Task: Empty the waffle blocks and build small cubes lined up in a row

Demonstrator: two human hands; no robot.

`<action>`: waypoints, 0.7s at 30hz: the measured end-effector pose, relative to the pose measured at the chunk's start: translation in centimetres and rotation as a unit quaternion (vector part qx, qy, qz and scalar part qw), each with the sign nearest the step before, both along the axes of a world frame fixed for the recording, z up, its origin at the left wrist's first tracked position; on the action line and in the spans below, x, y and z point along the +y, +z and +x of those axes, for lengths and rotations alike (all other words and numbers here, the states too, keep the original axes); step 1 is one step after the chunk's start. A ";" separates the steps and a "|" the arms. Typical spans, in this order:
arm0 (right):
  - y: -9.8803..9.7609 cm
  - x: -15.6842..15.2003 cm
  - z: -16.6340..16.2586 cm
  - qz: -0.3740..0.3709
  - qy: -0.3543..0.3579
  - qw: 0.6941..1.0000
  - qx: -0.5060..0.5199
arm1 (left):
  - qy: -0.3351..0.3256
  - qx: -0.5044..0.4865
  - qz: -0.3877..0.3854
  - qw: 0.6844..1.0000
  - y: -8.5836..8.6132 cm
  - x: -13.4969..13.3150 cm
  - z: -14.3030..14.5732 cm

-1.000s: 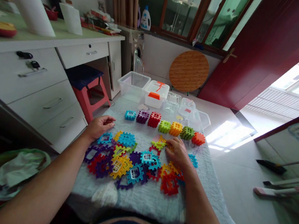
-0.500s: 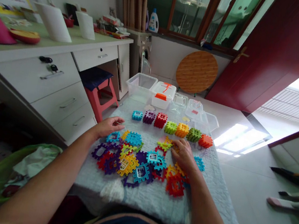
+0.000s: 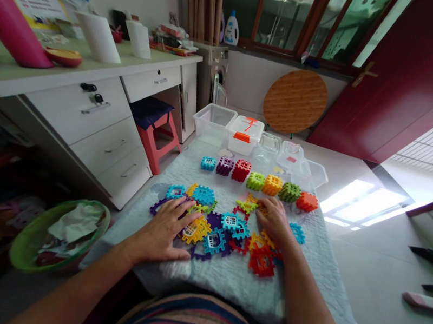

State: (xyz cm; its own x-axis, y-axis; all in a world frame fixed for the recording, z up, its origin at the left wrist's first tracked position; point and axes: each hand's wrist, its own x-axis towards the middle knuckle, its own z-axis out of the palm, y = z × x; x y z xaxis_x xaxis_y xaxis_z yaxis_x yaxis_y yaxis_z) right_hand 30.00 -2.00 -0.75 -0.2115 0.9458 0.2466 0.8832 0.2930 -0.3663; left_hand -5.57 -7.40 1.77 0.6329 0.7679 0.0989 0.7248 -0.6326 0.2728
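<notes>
My left hand (image 3: 165, 228) lies spread, palm down, over the left part of a loose pile of toothed plastic building pieces, covering some purple and red ones. A yellow piece with a white window grid (image 3: 195, 230) shows beside its fingers. My right hand (image 3: 273, 217) rests at the pile's right side, fingers stretched out over orange-yellow pieces; I see nothing gripped. Near its fingertips lies a lime-green piece (image 3: 247, 204). Blue window pieces (image 3: 230, 221) lie between the hands, and red-orange pieces (image 3: 262, 261) lie below the right hand.
Behind the pile stands a row of single-colour stacks, including a red stack (image 3: 242, 171) and an orange one (image 3: 307, 201). Clear plastic boxes (image 3: 214, 123) and a lidded box with orange clips (image 3: 245, 136) line the cloth-covered table's (image 3: 325, 305) far end. A stool (image 3: 158, 139) stands left.
My left hand has moved right and nearer to me, from the pile's far left edge onto the pieces, fingers spread. My right hand stays by the same pieces. The view has shifted slightly left.
</notes>
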 end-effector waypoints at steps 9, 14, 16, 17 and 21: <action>0.1 0.0 0.0 -0.005 0.001 1.000 0.003 | 0.038 -0.080 0.066 0.994 -0.8 1.8 1.8; 0.3 -0.2 -0.1 -0.004 0.000 1.000 0.009 | 0.078 -0.110 0.050 0.990 -0.5 3.2 2.5; 0.3 -0.2 -0.1 -0.004 -0.001 1.000 0.011 | 0.092 -0.122 0.039 0.988 -0.3 3.5 2.7; 0.2 -0.2 0.0 -0.004 -0.001 1.000 0.013 | 0.099 -0.129 0.034 0.986 -0.2 3.7 2.8; 0.2 -0.2 0.1 -0.005 0.001 1.000 0.016 | 0.110 -0.165 0.013 0.980 -0.4 3.8 2.6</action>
State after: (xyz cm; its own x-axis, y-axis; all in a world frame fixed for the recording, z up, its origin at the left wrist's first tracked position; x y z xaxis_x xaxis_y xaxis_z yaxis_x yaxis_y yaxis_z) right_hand 30.06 -2.19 -0.59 -0.2063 0.9474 0.2448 0.8700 0.2921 -0.3972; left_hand -3.00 -3.58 1.40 0.3830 0.8766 0.2915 0.7191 -0.4810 0.5016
